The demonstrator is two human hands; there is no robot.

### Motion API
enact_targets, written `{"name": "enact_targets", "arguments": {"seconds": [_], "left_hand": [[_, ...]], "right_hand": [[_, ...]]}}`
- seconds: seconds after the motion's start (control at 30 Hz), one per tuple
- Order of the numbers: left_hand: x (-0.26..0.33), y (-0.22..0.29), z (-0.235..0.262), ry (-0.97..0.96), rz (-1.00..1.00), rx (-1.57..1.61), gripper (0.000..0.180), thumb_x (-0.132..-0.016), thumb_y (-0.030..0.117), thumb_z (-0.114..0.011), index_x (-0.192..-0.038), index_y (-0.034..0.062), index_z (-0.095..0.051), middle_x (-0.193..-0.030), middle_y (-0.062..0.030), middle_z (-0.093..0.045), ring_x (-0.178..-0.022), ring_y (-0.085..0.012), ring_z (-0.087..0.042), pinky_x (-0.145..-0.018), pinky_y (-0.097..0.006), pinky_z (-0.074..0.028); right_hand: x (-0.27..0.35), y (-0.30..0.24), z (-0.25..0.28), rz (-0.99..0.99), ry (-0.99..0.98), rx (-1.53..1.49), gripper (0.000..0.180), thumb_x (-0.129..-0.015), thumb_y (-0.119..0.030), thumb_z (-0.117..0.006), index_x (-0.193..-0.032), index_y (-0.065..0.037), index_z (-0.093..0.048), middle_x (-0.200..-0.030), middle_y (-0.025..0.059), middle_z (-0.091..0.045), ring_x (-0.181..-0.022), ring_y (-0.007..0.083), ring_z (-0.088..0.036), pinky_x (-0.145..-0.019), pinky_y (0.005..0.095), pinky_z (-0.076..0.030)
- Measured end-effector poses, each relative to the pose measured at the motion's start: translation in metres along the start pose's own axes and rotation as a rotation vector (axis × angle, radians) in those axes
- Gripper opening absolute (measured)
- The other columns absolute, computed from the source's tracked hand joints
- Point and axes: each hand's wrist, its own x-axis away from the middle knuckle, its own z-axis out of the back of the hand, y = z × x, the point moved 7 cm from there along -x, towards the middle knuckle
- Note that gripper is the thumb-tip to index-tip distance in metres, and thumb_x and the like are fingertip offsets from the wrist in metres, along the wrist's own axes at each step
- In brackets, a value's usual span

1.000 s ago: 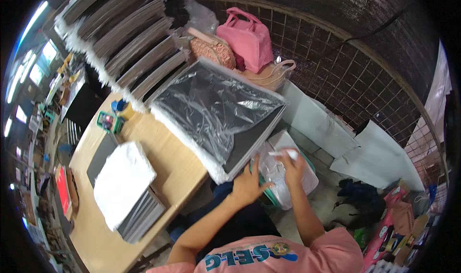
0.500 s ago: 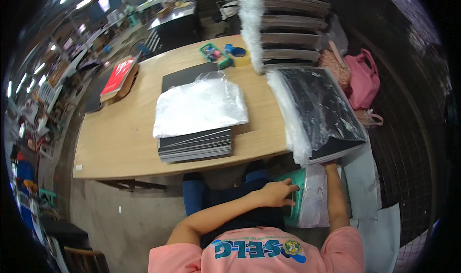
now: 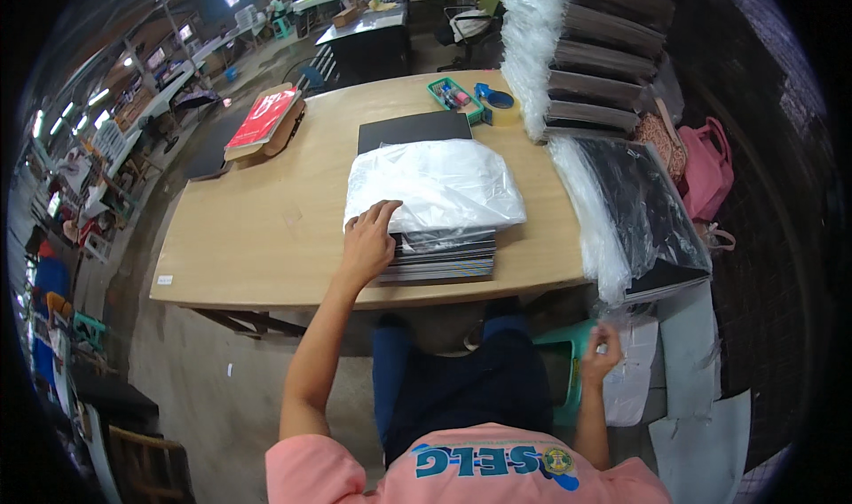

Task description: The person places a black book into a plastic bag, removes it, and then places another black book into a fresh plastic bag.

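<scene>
At eleven o'clock, left hand (image 3: 370,241) loosely open against white plastic (image 3: 435,185); likely light, slippery, best pinched by its edge; right hand (image 3: 602,355), two o'clock, curled, contents unclear.

And here we have it: big teal letters marching across the chest of the pink shirt (image 3: 399,486) — with a round yellow-green emblem (image 3: 558,460) right beside them! Over on the table (image 3: 257,247), bold white lettering stands out on a red cover (image 3: 264,120), while a small white label (image 3: 165,280) clings near the table's edge — its print too tiny to read.
</scene>
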Motion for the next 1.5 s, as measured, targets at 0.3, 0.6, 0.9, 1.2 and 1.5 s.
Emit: {"name": "enact_targets", "arguments": {"seconds": [0.3, 0.6, 0.9, 1.2, 1.5], "left_hand": [[-0.002, -0.03, -0.008, 0.102, 0.025, 0.265, 0.039, -0.077, 0.004, -0.05, -0.116, 0.0066, -0.046, -0.114, -0.0165, -0.056, -0.093, -0.037, -0.058, -0.078, -0.045, -0.047], [-0.047, -0.055, -0.005, -0.062, 0.061, 0.123, 0.042, -0.087, 0.031, -0.055, -0.123, 0.0111, -0.05, -0.124, -0.0143, -0.052, -0.102, -0.0349, -0.057, -0.086, -0.041, -0.046], [-0.167, -0.135, -0.056, -0.279, 0.182, 0.019, 0.093, -0.062, 0.048, -0.078, -0.137, 0.0118, -0.036, -0.135, -0.0165, -0.044, -0.122, -0.0331, -0.044, -0.092, -0.054, -0.039], [-0.2, -0.127, -0.079, -0.303, -0.03, 0.075, 0.075, -0.055, 0.045, -0.083, -0.113, 0.0019, -0.061, -0.129, -0.0195, -0.05, -0.122, -0.0357, -0.045, -0.099, -0.041, -0.038], [-0.229, 0.098, -0.036, -0.832, -0.203, 0.767, 0.06, -0.069, 0.027, -0.078, -0.118, 0.0, -0.056, -0.106, -0.0115, -0.063, -0.097, -0.0184, -0.059, -0.086, -0.03, -0.045]], "right_hand": [[-0.047, -0.233, -0.218, 0.855, -0.506, 0.185, 0.034, -0.069, -0.016, -0.072, -0.103, -0.011, -0.065, -0.116, 0.0119, -0.056, -0.106, 0.0316, -0.053, -0.087, 0.0418, -0.045], [-0.173, -0.137, -0.298, -0.053, -0.567, -0.244, 0.014, -0.076, -0.007, -0.055, -0.088, -0.003, -0.063, -0.088, 0.0192, -0.065, -0.081, 0.0364, -0.063, -0.072, 0.0392, -0.051], [-0.195, -0.015, -0.399, -0.542, -0.616, 0.082, 0.057, -0.08, -0.037, -0.065, -0.114, 0.008, -0.053, -0.099, 0.0217, -0.065, -0.089, 0.0364, -0.064, -0.082, 0.0396, -0.049], [-0.218, -0.074, -0.362, -0.207, -0.774, -0.507, 0.047, -0.06, -0.006, -0.075, -0.105, 0.001, -0.064, -0.094, 0.0107, -0.068, -0.083, 0.0198, -0.064, -0.08, 0.0338, -0.049], [-0.364, -0.13, -0.187, 0.138, -0.93, -0.639, 0.046, -0.059, 0.005, -0.072, -0.104, 0.0, -0.065, -0.095, 0.0024, -0.067, -0.087, 0.0102, -0.06, -0.084, 0.0257, -0.047]]}}
